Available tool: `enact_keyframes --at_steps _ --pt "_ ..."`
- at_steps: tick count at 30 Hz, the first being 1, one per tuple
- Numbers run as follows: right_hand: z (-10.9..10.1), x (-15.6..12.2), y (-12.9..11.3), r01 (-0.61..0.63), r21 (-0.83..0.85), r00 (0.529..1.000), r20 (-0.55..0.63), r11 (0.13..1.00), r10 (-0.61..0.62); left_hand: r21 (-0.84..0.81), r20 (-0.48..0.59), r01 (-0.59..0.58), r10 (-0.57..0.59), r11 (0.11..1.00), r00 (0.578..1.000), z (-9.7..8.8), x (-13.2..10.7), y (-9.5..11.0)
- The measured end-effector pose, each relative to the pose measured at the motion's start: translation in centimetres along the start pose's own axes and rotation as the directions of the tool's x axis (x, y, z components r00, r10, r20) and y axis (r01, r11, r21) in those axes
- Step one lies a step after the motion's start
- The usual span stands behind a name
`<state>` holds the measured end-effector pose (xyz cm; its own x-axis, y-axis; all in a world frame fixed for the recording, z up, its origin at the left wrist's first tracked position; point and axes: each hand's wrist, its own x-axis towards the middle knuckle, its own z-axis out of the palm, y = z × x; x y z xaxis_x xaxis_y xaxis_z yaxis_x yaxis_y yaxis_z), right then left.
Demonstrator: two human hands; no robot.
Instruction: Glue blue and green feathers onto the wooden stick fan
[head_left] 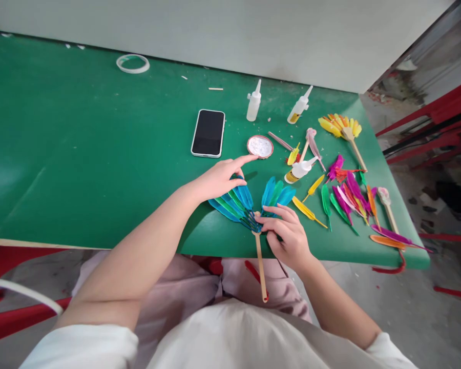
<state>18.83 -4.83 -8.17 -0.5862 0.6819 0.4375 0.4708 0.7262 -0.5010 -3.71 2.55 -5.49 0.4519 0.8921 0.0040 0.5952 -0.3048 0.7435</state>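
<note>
A feather fan [259, 256] with blue and green feathers and a wooden handle lies at the table's front edge, its handle jutting out over my lap. My right hand [286, 233] presses its fingertips on the quills where they meet the handle. Over the fan's left feathers is my left hand [225, 177], index finger stretched out to the near rim of a small round dish [260, 145] with white stuff inside. That hand holds nothing, and its thumb stands apart from the index finger. A glue bottle [297, 170] leans just beyond the fan's right feathers.
A phone [208, 133] lies left of the dish. Two more glue bottles [254, 102] stand near the wall. To the right are loose coloured feathers [349, 200], a yellow feather fan [348, 133] and bare wooden handles [389, 210]. A tape roll [132, 70] rests at the back left.
</note>
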Motion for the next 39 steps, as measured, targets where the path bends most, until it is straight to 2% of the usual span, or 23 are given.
enact_keyframes --at_steps 14,29,36,39 --pt "0.08 0.02 -0.43 0.091 -0.121 0.996 0.028 0.989 -0.088 0.043 -0.007 0.016 -0.016 0.999 1.000 0.01 -0.12 -0.10" --pt "0.13 0.07 -0.45 0.107 -0.162 0.994 0.023 0.981 -0.104 0.018 0.031 0.058 -0.059 0.998 0.998 -0.62 -0.43 -0.27" --pt "0.29 -0.08 -0.35 0.101 -0.147 0.995 0.024 0.984 -0.098 -0.049 -0.072 0.100 -0.103 0.994 0.992 -0.95 -0.50 -0.03" --pt "0.30 -0.12 -0.32 0.110 -0.148 0.994 0.028 0.983 -0.107 -0.059 -0.063 0.110 -0.114 0.992 0.991 -0.83 -0.56 0.05"
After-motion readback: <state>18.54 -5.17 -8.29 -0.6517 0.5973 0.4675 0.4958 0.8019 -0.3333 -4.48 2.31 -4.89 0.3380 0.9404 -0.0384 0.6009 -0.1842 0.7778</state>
